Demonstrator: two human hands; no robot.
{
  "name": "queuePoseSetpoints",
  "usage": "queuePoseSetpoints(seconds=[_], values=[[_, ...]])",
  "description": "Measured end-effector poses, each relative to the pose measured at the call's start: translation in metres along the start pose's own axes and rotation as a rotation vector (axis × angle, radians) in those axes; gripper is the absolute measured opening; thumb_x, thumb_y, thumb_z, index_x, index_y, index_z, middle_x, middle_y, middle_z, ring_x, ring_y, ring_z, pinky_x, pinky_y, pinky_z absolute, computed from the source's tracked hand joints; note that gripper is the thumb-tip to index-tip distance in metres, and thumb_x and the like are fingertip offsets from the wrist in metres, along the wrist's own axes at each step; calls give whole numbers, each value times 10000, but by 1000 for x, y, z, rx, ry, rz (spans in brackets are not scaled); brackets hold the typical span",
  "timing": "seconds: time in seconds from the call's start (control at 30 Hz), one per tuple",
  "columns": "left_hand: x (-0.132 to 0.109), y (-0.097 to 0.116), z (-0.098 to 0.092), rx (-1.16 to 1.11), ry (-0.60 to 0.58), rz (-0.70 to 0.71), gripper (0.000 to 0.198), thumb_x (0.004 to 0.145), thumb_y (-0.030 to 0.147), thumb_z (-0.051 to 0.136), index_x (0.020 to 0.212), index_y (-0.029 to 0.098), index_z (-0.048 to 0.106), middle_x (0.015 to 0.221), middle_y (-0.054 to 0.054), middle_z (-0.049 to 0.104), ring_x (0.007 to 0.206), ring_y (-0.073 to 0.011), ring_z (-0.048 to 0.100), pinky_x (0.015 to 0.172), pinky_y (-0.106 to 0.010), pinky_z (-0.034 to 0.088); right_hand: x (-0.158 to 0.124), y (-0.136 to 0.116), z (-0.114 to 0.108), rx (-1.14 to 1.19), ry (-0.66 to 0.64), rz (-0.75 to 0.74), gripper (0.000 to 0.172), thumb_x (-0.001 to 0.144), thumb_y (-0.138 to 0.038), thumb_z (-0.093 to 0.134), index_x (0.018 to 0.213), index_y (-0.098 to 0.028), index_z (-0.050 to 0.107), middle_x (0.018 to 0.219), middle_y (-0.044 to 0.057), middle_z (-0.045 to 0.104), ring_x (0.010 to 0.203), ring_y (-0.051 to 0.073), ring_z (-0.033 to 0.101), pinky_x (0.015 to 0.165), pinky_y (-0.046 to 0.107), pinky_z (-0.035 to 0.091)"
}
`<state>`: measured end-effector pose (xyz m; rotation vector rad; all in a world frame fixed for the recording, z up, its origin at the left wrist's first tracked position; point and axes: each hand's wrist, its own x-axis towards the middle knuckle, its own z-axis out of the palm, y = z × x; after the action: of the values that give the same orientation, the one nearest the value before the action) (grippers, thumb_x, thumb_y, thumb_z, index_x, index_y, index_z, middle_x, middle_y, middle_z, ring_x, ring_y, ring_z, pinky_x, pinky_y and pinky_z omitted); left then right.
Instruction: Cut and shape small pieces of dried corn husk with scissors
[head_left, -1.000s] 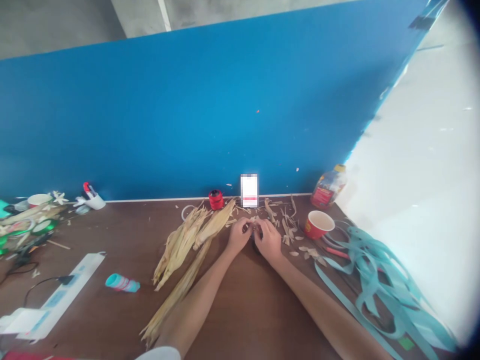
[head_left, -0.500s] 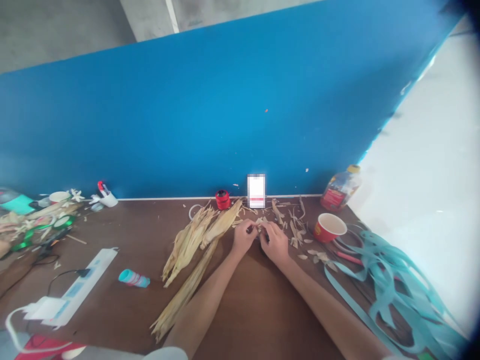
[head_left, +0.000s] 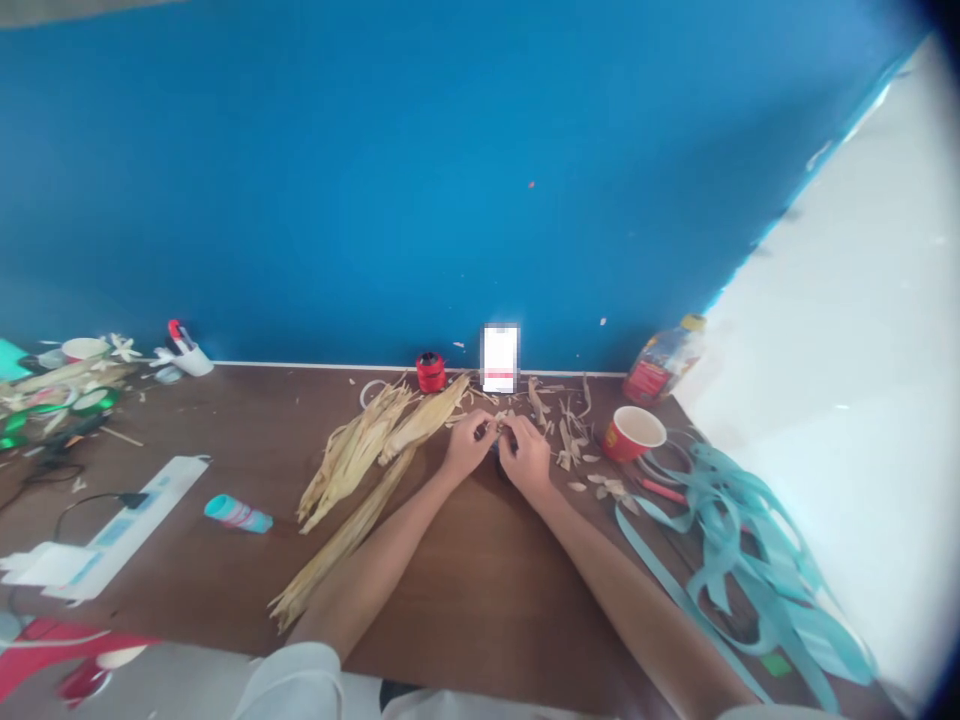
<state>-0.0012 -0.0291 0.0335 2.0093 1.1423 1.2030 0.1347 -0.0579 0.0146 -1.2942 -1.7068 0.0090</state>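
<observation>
Left hand [head_left: 471,440] and right hand [head_left: 527,458] pinch a pale piece [head_left: 501,421] toward the bench's [head_left: 487,590] far edge

From my remote seat, nearest me, I have a white sleeve [head_left: 292,675] over the near edge. A long husk strand [head_left: 337,550] slants beside my left forearm [head_left: 394,555]. Toward the left edge I see a white power strip [head_left: 124,535] with a dark plug [head_left: 135,500] in it and, farther inward, a blue tube [head_left: 238,514] on its side. Teal ribbon [head_left: 829,635] heaps along the right edge.

Farther in, about midway between the side edges, my hands meet: each grip has its fingertips closed on the pale piece, too small for me to identify. Left of them lies a husk bundle [head_left: 356,455]; right, dry scraps [head_left: 574,445] and an upright red cup [head_left: 621,447].

By the far edge I have a red spool [head_left: 430,373], a blurred white panel [head_left: 500,360] standing upright, and a bottle [head_left: 660,362] at the far right corner. A blue partition [head_left: 375,180] rises behind.
</observation>
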Motion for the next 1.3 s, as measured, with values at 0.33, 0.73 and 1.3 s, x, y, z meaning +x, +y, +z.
queuePoseSetpoints(seconds=[0.33,0.73,1.3], values=[[-2,-2,0,70,43,31,150,752,142,475,606,177,468,631,5,496,618,-118,437,628,-261,351,4,4,4,79,-29,35,199,840,-159,450,942,-199,615,870,51,659,781,174,611,663,252,450],[-2,-7,-1,-26,55,-32,152,766,166,471,614,176,459,607,19,470,603,-113,419,596,-241,345,0,0,3,94,-85,-41,219,811,-118,477,953,-212,616,876,34,667,794,165,619,681,239,448],[0,-11,1,2,18,-59,156,817,217,504,680,169,560,651,9,565,646,-125,501,640,-243,383,-3,1,5,-5,-76,-58,256,809,-129,469,1010,-197,612,876,56,685,792,181,639,675,250,465]])
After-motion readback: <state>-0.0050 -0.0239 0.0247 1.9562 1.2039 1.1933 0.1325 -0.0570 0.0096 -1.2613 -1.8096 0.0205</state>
